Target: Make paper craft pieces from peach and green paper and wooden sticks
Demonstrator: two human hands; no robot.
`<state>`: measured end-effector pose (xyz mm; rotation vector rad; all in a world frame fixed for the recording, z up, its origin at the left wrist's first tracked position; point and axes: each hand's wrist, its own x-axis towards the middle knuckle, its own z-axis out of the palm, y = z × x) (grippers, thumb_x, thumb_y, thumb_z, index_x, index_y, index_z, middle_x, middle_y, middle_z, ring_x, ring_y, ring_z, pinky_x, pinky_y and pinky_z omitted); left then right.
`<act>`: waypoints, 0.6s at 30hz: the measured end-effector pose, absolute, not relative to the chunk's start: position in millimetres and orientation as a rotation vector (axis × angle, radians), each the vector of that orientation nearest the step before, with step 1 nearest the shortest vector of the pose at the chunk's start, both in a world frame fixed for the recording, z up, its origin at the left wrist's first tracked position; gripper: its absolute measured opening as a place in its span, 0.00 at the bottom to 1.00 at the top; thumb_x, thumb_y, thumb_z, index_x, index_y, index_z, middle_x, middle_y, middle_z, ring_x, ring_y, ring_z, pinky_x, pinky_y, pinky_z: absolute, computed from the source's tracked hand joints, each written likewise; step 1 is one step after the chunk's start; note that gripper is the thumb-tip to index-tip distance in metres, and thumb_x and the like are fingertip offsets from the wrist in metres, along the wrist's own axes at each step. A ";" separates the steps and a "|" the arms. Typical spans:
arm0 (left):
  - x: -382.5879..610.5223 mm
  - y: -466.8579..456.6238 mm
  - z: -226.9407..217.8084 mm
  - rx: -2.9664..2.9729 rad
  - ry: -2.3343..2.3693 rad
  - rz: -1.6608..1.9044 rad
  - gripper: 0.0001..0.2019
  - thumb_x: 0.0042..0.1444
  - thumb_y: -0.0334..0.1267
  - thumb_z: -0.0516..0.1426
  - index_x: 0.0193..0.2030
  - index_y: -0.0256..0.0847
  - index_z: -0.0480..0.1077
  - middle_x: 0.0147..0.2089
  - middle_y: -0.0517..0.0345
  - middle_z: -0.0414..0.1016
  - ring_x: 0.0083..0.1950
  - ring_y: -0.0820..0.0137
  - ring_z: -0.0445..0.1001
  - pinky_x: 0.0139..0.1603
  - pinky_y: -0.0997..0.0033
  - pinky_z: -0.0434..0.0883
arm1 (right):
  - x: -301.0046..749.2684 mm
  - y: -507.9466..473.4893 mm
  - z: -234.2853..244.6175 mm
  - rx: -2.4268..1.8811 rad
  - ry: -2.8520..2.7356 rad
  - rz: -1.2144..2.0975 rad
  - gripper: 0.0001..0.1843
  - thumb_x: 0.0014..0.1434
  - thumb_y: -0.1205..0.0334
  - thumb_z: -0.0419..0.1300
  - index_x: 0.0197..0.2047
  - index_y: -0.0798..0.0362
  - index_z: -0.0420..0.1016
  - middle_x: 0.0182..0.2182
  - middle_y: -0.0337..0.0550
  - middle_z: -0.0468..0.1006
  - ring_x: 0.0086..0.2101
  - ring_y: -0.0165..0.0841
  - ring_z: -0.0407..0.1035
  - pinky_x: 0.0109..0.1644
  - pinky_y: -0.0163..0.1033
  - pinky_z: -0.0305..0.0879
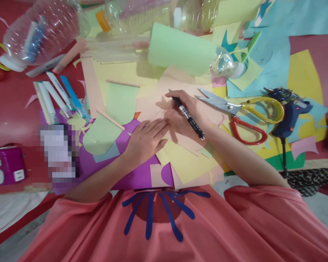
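Note:
My right hand [182, 112] is closed around a black pen [188, 118], its tip down on a pale peach sheet of paper [153, 105] where a thin curved line is drawn. My left hand [146, 140] lies flat with fingers stretched out, pressing the same paper just left of the pen tip. The two hands touch at the fingertips. Under the peach sheet lie yellow [186, 163], green [120, 102] and purple paper pieces [136, 174].
Scissors [243, 112] with yellow and red handles lie right of my right hand, a blue glue gun [287, 109] beyond them. A bottle wrapped in green paper [180, 51] lies behind. Clear plastic bottles [43, 32], glue sticks [57, 96] and a purple box [5, 165] sit left.

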<state>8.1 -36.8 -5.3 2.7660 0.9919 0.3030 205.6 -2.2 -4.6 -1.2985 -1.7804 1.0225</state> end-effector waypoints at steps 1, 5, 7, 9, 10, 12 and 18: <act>7.8 -36.3 -5.7 2.756 0.989 0.312 0.17 0.66 0.36 0.50 0.58 0.35 0.70 0.57 0.43 0.76 0.60 0.58 0.74 0.58 0.54 0.70 | 205.3 -2.2 -4.5 -1.293 -1.759 1.072 0.19 0.57 0.70 0.57 0.51 0.47 0.66 0.33 0.33 0.70 0.28 0.26 0.62 0.35 0.35 0.64; 6.1 -33.2 -5.3 2.673 0.988 0.333 0.17 0.66 0.37 0.50 0.58 0.37 0.70 0.59 0.43 0.75 0.61 0.58 0.73 0.58 0.55 0.70 | 206.9 0.9 -10.3 -1.246 -1.720 1.064 0.20 0.55 0.72 0.57 0.50 0.47 0.67 0.32 0.32 0.70 0.28 0.25 0.62 0.35 0.35 0.61; 4.7 -30.7 -4.2 2.623 1.008 0.337 0.16 0.66 0.38 0.49 0.57 0.37 0.70 0.58 0.44 0.75 0.61 0.58 0.73 0.57 0.56 0.70 | 209.8 4.1 -14.8 -1.204 -1.723 1.066 0.19 0.56 0.72 0.57 0.50 0.47 0.67 0.32 0.32 0.71 0.29 0.25 0.63 0.36 0.35 0.61; 2.6 -27.5 -2.8 2.580 1.030 0.358 0.16 0.67 0.39 0.49 0.54 0.37 0.71 0.56 0.44 0.77 0.58 0.58 0.74 0.55 0.56 0.72 | 213.1 7.3 -17.4 -1.162 -1.701 1.108 0.19 0.56 0.72 0.57 0.50 0.46 0.67 0.32 0.32 0.72 0.29 0.26 0.63 0.37 0.36 0.62; 1.3 -25.9 -2.0 2.561 1.048 0.369 0.16 0.67 0.39 0.48 0.52 0.37 0.72 0.55 0.44 0.77 0.57 0.58 0.75 0.54 0.56 0.72 | 214.6 8.7 -17.6 -1.144 -1.684 1.126 0.19 0.56 0.71 0.56 0.50 0.46 0.67 0.33 0.33 0.72 0.30 0.27 0.64 0.38 0.37 0.63; -1.8 -23.1 -0.1 2.513 1.127 0.423 0.14 0.66 0.39 0.48 0.48 0.39 0.74 0.52 0.45 0.78 0.56 0.58 0.74 0.54 0.55 0.71 | 216.4 10.5 -16.0 -1.129 -1.626 1.150 0.18 0.56 0.69 0.57 0.50 0.46 0.67 0.34 0.34 0.72 0.32 0.28 0.65 0.39 0.38 0.65; 1.2 -23.1 4.7 1.804 1.159 0.810 0.18 0.63 0.49 0.52 0.54 0.41 0.67 0.58 0.46 0.71 0.52 0.65 0.76 0.49 0.64 0.75 | 208.9 5.9 -2.4 -1.057 -1.402 1.277 0.16 0.55 0.60 0.63 0.48 0.44 0.68 0.30 0.35 0.71 0.29 0.31 0.67 0.35 0.40 0.66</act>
